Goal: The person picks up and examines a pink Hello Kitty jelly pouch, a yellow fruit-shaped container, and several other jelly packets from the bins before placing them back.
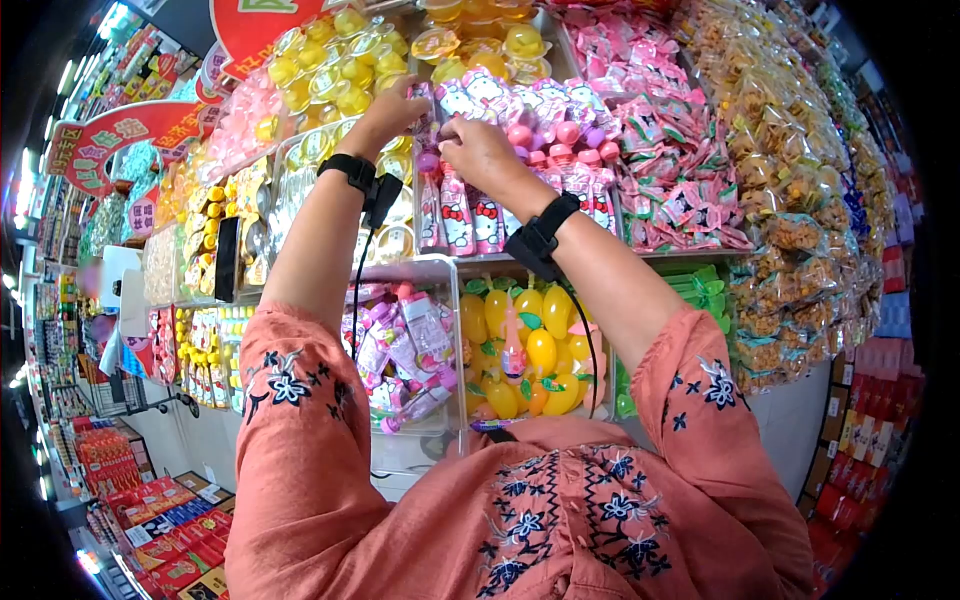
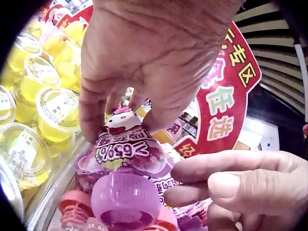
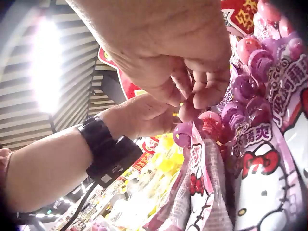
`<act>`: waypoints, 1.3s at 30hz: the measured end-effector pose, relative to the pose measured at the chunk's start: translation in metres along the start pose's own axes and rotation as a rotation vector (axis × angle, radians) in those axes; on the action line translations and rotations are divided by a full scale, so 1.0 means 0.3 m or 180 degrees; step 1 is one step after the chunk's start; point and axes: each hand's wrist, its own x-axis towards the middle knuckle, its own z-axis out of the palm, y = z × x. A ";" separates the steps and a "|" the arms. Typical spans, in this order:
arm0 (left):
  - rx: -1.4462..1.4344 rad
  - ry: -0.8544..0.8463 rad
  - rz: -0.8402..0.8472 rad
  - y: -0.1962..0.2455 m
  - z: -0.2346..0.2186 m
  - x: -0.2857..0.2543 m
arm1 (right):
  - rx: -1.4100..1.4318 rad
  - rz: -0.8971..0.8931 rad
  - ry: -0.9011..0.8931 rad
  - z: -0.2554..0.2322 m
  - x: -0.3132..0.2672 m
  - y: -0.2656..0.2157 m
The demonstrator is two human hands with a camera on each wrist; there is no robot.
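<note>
In the left wrist view, my left hand [image 2: 149, 57] reaches down from above and grips the top of a drink pouch [image 2: 127, 147] between thumb and fingers. The pouch has purple lettering, a white cartoon head and a wide purple cap [image 2: 126, 199] facing the camera. My right hand [image 1: 485, 155] is close beside it, fingers loosely bent and nothing visible in them. In the right wrist view its fingertips hover right by a pink cap. Below both hands stand rows of Hello Kitty pouches [image 3: 262, 187] with pink and purple caps.
Yellow jelly cups [image 1: 350, 60] lie left of the pouches, behind a clear divider. Pink wrapped packets [image 1: 675, 150] and bagged snacks [image 1: 800, 200] fill the right side. Mango-shaped jellies [image 1: 540, 345] sit in a lower clear bin. Red signs [image 1: 120, 145] stand at the left.
</note>
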 end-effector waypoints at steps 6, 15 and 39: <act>-0.0109 0.0094 0.0039 -0.004 -0.002 0.007 | 0.0385 -0.0090 -0.0030 -0.005 -0.021 -0.013; 0.0385 0.0074 0.0312 -0.014 -0.004 0.003 | 0.0573 -0.0113 -0.0113 -0.003 -0.035 -0.022; 0.0415 -0.0063 -0.0304 0.010 -0.018 -0.055 | 0.1163 0.0480 -0.0055 -0.106 -0.159 -0.015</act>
